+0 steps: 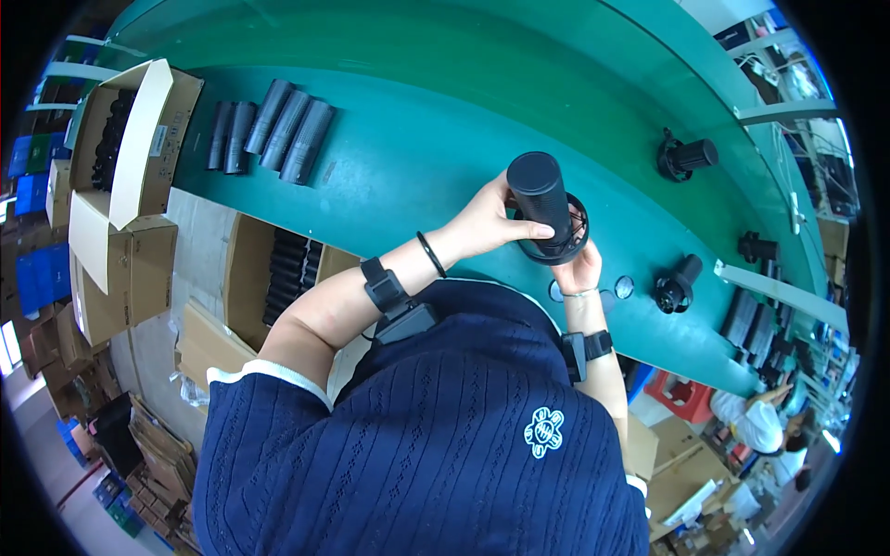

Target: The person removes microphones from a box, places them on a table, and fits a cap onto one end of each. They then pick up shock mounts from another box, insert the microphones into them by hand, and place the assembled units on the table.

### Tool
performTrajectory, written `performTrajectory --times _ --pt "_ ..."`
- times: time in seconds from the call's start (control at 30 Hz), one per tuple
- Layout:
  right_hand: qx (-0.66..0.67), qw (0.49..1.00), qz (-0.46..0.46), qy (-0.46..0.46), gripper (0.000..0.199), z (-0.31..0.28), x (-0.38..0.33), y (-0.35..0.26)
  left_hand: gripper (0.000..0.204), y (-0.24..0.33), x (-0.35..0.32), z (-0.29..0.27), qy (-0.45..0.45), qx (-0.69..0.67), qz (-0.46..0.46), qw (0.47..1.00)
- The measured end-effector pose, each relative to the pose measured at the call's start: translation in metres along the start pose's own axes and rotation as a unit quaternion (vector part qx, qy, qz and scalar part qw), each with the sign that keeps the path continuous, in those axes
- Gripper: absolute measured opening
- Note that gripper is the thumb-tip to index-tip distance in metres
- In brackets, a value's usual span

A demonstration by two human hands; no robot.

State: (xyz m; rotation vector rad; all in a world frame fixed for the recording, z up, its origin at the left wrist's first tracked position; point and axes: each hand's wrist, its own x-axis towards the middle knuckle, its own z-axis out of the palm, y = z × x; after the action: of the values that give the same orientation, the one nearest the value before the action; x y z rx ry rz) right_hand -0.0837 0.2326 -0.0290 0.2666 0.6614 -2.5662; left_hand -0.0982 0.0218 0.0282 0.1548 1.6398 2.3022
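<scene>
Over the front edge of the green table, both hands are on a black cylindrical microphone (539,192) seated in a round black shock mount (547,258). My left hand (484,222) closes on the microphone from the left, its thumb lying across the lower part of the body. From the right and below, my right hand (581,269) grips the ring of the shock mount, with some fingers hidden behind it. The microphone leans slightly, with its flat end towards the far side.
Several dark cylinders (307,142) lie at the left of the table (399,139). An open carton (148,148) of black parts stands beyond them; another carton (248,269) sits below the edge. Mounted microphones (693,156) and small discs (624,286) lie to the right. Other people (760,424) are at lower right.
</scene>
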Motion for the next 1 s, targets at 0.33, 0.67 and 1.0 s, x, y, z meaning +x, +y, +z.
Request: performTrajectory --times 0.33,0.67,1.0 --pt "0.073 0.995 0.058 0.019 0.044 0.0 0.0 0.009 0.08 0.007 0.007 0.006 0.075 0.116 0.024 0.99" --pt "0.085 0.989 0.092 0.078 0.042 -0.006 0.0 0.011 0.071 0.007 0.005 0.006 0.039 0.153 0.031 0.987" --pt "0.093 0.984 0.149 0.033 0.05 -0.005 -0.001 0.014 0.071 0.01 0.01 0.001 0.035 0.193 -0.027 0.98"
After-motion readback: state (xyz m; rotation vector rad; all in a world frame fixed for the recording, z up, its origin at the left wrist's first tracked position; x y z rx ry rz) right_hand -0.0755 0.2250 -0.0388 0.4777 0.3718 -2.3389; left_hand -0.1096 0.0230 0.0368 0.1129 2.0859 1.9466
